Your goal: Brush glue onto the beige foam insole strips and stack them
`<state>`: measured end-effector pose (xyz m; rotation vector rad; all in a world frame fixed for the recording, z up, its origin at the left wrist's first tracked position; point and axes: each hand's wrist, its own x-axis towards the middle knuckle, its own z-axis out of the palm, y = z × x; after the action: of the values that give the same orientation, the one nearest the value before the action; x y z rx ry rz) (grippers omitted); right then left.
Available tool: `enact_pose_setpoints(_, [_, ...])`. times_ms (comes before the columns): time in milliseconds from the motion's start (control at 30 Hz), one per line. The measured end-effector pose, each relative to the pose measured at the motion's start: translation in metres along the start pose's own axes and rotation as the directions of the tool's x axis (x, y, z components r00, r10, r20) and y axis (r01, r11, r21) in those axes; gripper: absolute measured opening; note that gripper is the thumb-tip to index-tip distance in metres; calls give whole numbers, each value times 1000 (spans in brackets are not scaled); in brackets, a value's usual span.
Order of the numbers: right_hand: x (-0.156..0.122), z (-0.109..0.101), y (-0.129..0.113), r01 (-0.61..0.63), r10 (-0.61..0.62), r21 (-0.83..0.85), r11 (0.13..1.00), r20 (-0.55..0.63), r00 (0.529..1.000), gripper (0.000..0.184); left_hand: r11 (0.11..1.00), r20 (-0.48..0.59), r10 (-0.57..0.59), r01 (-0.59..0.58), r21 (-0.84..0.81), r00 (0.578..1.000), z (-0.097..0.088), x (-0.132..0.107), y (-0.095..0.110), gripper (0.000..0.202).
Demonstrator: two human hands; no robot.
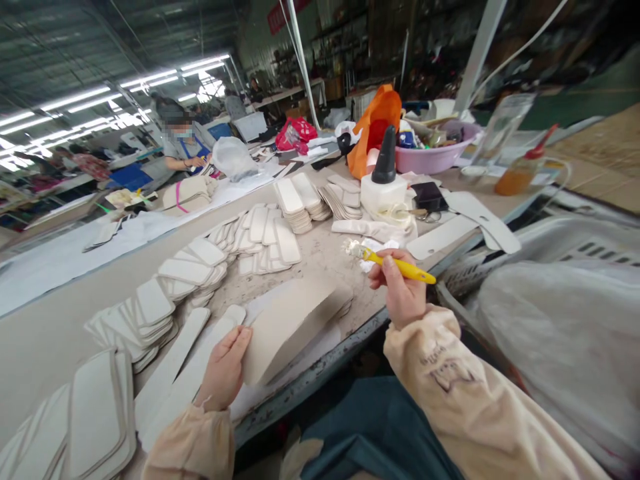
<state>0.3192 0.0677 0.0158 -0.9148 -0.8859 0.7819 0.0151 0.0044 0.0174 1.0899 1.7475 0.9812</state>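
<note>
My left hand pinches the near left edge of a beige board piece, which is bent and tilted up over the table's front edge. In my right hand is a yellow-handled brush, its bristles pointing left and smeared with something white. Below the bristle end lies crumpled white paper. Close to my left hand, long pale strips lie side by side. Stacks of rounded pale panels run along the table to the left and back.
A white bottle with a black cone top stands beyond the brush. Behind it are an orange bag and a pink basin. At right are a bottle of amber liquid and a plastic-lined basket. A person works across the table.
</note>
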Motion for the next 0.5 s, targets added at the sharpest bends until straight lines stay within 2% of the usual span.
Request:
enact_pose_setpoints(133, [-4,2,5,-19,23,-86,996,47,999,30,990,88,-74,62,130,993,-5,2,-23,40])
enact_pose_setpoints(267, [-8,5,11,-35,50,-130,991,110,993,32,989,50,-140,143,-42,989,-11,6,-28,38])
enact_pose_setpoints(400, [-10,7,10,-16,27,-121,993,89,996,30,991,21,-24,27,-134,999,-9,18,-9,31])
enact_pose_setpoints(500, [-9,7,7,56,-53,-92,994,39,998,26,993,15,103,-102,-61,995,-2,24,15,32])
